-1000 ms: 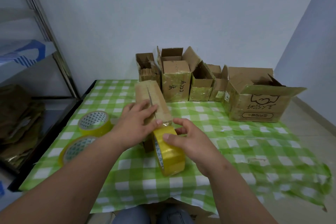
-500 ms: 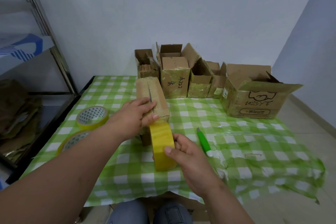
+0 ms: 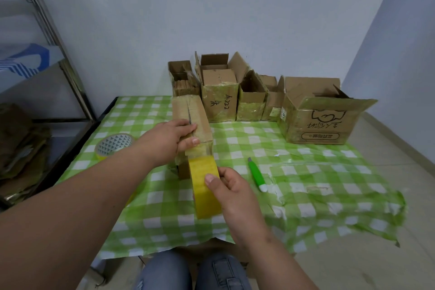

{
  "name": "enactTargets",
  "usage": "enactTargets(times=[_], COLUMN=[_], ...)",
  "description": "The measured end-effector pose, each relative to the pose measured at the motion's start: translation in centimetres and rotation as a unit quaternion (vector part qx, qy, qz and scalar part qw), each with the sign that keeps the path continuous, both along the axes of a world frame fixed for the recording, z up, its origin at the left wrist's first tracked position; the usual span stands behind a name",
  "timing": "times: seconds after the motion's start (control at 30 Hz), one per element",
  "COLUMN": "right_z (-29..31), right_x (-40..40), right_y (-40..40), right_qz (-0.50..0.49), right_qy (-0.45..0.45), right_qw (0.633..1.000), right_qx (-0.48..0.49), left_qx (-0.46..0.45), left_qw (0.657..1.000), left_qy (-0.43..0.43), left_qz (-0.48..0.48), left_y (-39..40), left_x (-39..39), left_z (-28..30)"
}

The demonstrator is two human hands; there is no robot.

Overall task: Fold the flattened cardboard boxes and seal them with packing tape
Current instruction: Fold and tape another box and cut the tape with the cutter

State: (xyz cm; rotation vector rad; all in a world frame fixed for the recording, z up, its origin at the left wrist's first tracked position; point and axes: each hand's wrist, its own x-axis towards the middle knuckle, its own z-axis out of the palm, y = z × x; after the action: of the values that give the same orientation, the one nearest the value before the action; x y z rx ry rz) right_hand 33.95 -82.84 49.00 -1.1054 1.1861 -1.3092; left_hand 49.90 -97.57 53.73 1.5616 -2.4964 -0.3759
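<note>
1. While the left hand [image 3: 173, 139] lies on top of the long box [image 3: 201, 125] at the table's [image 3: 306, 172] centre, its fingers spread flat across the top seam and its thumb presses the tape's end onto the near edge.
2. At 6 o'clock from that box, the right hand [image 3: 231, 186] grips the yellow tape roll [image 3: 206, 186], thumb on the outer face and fingers curled behind it; a short strip of tape runs from the roll up to the box's near end.
3. Along the wall at 12 o'clock stands a row of open boxes. The leftmost small box [image 3: 182, 77] holds a stack of cardboard pieces.
4. Next to it, the taped box [image 3: 220, 103] carries a smaller closed carton in its mouth; its front bears handwriting, something like "A222" with a character beside it, turned sideways.
5. Two further open boxes [image 3: 251, 103] follow; what lies inside them cannot be made out.
6. At 2 o'clock the large box [image 3: 316, 122] stands with flaps open, its printed cartoon figure, characters and oval label upside down; the text is not legible.
7. A green knife [image 3: 256, 174] lies on the checked cloth at 3 o'clock from the roll, apart from the right hand.
8. A second tape roll [image 3: 114, 146] lies flat at 9 o'clock, its core printed with triangles.
</note>
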Motion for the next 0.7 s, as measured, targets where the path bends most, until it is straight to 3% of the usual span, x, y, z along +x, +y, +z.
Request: enactTargets(times=[0.33,0.57,0.7], right_z=[-0.2,0.2,-0.1], right_x=[-1.6,-0.6,-0.5], right_y=[0.6,0.6,0.6], right_qz=[0.084,0.040,0.004], right_qy=[0.038,0.138,0.120], right_qw=[0.996,0.990,0.992], right_qx=[0.001,-0.010,-0.022], left_qx=[0.003,0.002,0.005], left_qw=[1.000,1.000,1.000], left_qy=[0.007,0.010,0.012], left_qz=[0.011,0.018,0.019], left_y=[-0.3,-0.6,-0.8], left_x=[0.2,0.1,0.3], left_z=[-0.3,-0.1,-0.2])
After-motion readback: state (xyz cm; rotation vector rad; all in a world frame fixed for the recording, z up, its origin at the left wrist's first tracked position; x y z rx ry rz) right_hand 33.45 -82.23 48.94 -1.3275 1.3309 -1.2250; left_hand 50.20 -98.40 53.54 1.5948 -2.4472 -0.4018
